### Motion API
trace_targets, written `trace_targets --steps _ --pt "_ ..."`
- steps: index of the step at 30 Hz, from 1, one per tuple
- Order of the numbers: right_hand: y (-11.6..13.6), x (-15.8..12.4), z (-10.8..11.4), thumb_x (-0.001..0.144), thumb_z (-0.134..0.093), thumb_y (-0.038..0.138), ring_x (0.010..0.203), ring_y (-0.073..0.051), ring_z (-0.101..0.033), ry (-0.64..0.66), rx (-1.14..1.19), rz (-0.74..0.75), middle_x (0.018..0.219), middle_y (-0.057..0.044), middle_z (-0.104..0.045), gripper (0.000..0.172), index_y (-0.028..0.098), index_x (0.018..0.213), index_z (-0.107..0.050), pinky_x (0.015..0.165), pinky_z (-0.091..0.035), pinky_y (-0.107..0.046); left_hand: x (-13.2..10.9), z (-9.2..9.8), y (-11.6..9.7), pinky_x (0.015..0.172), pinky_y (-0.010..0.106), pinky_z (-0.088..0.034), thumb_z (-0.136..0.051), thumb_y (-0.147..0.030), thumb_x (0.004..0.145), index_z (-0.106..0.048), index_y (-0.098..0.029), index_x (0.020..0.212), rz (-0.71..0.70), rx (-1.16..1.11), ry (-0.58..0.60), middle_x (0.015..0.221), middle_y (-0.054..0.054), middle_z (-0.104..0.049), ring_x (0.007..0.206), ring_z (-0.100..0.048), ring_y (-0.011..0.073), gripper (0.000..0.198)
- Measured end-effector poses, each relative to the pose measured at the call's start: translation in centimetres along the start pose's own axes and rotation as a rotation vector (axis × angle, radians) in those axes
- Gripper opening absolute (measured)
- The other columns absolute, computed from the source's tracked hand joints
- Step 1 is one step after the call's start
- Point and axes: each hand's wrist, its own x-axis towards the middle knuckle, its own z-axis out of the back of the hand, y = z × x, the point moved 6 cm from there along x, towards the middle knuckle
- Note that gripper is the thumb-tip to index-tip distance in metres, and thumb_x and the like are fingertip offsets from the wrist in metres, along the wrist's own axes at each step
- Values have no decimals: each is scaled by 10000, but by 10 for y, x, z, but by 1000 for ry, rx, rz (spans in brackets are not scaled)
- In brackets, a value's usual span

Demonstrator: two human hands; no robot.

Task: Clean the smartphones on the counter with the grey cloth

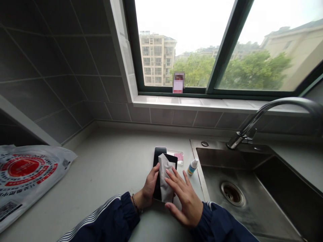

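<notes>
A black phone lies flat on the grey countertop, with a white cloth spread over it. My left hand grips the phone's left edge, fingers curled round it. My right hand lies flat on the cloth with the fingers stretched out and pressing down. Both arms are in dark blue sleeves with white stripes.
A small dropper bottle and a clear packet with a pink item lie just beyond the phone. A steel sink with a curved tap is at the right. A printed plastic bag lies at the left. Tiled walls and a window stand behind.
</notes>
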Motion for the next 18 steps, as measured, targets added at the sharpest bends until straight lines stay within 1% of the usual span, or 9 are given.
trace_targets --steps 2,3,6,9,12,15,18 --pt "1 0 1 942 -480 312 1477 -348 -153 -38 -37 13 1574 -169 -264 639 126 1512 -257 1159 -141 -625 -3 -3 -3 880 287 -501 -669 -282 819 -652 -234 1188 -33 34 -18 992 9 -746 959 -689 208 373" --pt "1 1 -1 958 -459 304 1479 -344 -145 -37 -55 19 1582 -169 -242 638 120 1525 -232 1163 -157 -610 -4 -6 -3 911 294 -491 -677 -277 809 -673 -235 1159 -26 51 -13 994 12 -748 1013 -676 222 352" --pt "3 2 -13 980 -453 352 1481 -350 -126 44 -113 40 1593 -163 -196 677 107 1548 -177 1168 -191 -583 -9 -21 -2 986 308 -460 -672 -327 815 -726 -237 1070 43 62 65 973 23 -756 1143 -625 246 275" --pt "4 2 -22 978 -470 414 1477 -362 -134 105 -173 39 1593 -153 -181 728 108 1556 -150 1175 -160 -588 -11 -31 -4 1054 313 -417 -634 -381 845 -747 -222 1007 61 38 138 992 36 -757 1218 -581 243 254" --pt "2 5 -22 979 -468 428 1474 -367 -151 90 -229 13 1593 -148 -176 729 120 1558 -150 1174 -138 -605 -11 -31 -6 1115 307 -354 -634 -353 852 -753 -185 990 26 76 145 1067 62 -749 1302 -513 247 248" --pt "-3 12 -18 986 -451 418 1471 -377 -161 52 -279 -14 1590 -150 -190 685 122 1549 -196 1148 -181 -642 -11 -28 -5 1164 339 -295 -580 -400 885 -746 -174 1039 32 132 131 1171 70 -720 1390 -409 264 319" --pt "-8 23 -12 996 -433 370 1475 -363 -155 5 -297 -9 1586 -163 -208 621 83 1522 -273 1139 -250 -621 -12 -30 -4 1210 364 -197 -471 -496 927 -704 -157 1159 47 177 168 1266 76 -673 1437 -328 268 473"
